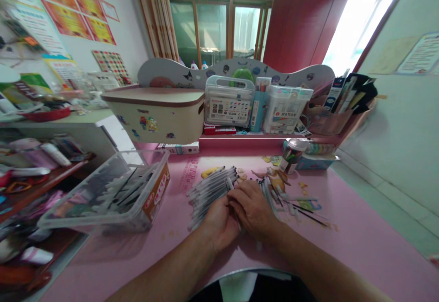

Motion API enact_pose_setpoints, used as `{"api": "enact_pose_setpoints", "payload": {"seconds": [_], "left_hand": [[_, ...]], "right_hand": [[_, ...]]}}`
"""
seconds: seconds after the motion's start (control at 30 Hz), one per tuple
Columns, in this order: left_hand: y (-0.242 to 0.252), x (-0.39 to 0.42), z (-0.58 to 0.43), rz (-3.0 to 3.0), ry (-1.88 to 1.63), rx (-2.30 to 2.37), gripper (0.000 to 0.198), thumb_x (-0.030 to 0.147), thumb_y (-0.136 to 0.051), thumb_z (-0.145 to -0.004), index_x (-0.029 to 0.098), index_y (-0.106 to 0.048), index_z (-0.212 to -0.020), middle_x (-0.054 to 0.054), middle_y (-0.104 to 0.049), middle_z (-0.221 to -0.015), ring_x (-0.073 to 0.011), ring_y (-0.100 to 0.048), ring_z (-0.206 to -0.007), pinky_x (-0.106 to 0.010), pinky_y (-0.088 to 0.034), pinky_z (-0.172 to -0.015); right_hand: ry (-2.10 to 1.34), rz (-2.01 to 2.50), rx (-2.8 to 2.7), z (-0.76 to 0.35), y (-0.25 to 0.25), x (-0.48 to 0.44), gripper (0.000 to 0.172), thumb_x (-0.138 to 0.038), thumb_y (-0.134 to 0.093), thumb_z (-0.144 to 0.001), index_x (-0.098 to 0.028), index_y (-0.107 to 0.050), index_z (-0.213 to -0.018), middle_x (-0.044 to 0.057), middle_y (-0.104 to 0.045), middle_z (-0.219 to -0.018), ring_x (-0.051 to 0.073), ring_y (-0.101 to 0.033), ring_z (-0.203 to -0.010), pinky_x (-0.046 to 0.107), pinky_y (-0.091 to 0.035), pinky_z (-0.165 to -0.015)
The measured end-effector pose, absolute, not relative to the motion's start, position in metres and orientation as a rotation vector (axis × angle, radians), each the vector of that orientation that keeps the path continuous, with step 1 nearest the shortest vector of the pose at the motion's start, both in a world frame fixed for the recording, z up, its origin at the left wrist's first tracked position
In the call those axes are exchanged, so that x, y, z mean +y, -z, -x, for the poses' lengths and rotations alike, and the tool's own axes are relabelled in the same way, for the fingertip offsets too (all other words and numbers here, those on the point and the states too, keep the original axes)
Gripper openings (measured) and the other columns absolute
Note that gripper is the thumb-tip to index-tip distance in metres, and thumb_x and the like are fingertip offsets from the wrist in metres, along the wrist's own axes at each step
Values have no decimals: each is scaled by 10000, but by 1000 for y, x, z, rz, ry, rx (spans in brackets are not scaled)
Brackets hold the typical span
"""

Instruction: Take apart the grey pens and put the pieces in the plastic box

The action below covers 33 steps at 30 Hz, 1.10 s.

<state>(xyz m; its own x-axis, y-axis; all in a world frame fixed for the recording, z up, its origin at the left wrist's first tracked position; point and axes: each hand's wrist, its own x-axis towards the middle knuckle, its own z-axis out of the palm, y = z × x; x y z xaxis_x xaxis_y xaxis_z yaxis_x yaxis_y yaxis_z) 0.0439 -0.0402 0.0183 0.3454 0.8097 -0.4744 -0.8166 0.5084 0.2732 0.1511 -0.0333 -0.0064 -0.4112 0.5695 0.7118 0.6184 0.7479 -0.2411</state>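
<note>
My left hand [218, 222] and my right hand [254, 208] meet over the pink desk, fingers closed around a pale, clear-barrelled pen [229, 183]. Only its upper end shows clearly above my fingers; most of the barrel is hidden. To the left of my hands lies a thick row of similar pens [209, 194], side by side with dark tips pointing away. More pens and thin dark-tipped sticks [303, 207] are scattered past my right hand. How the grip is shared between the two hands is partly covered by my fingers.
A clear plastic bin [99, 222] holding pens stands on the left. Behind, a raised shelf carries a lidded cream box [157, 116], clear marker cases [229, 103] and a pink holder [331, 121]. A lidded jar [292, 155] and blue box [317, 162] sit at the right rear.
</note>
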Motion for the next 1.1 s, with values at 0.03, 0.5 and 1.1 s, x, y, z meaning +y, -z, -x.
{"api": "enact_pose_setpoints", "payload": {"seconds": [0.03,0.5,1.1], "left_hand": [[-19,-40,-44,31,-1051,613,296,11,-331,-908,91,-571,-753,-24,-587,-611,-53,-586,-484,-94,-479,-460],[-23,-39,-47,13,-1013,726,208,57,-407,-915,82,-588,-816,-35,-596,-654,-69,-576,-484,-128,-457,-434],[-118,-26,135,-935,-1654,1174,121,57,-505,-864,137,-596,-856,11,-579,-676,-69,-528,-560,-128,-396,-455]], "right_hand": [[86,894,-2117,-152,7,-33,178,-190,-465,-952,-190,-641,-922,90,-619,-931,234,-528,-925,399,-446,-858],[107,832,-2002,-166,-1,-33,186,-186,-506,-926,-172,-598,-1087,90,-578,-994,230,-522,-970,392,-461,-868],[136,1011,-1894,-182,-6,-23,209,-167,-487,-927,-193,-571,-1117,84,-573,-1032,228,-553,-985,399,-449,-880]]}}
